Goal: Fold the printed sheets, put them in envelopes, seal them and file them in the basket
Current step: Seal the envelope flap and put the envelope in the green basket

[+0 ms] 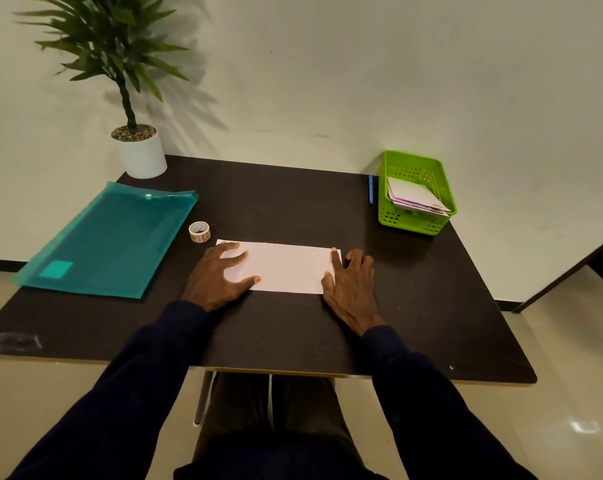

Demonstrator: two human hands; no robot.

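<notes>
My left hand (220, 275) lay flat, pinning the envelope (286, 268); my open right hand (350, 289) pressed its right edge. Seal needed firm, even rubbing.

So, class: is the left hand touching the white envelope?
Touching. The head view shows the left hand lying flat, fingers spread over the left end of the envelope.

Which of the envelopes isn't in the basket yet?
The white envelope lying flat on the table, with the left hand and right hand resting on its ends. The other envelopes sit stacked inside the green basket.
</notes>
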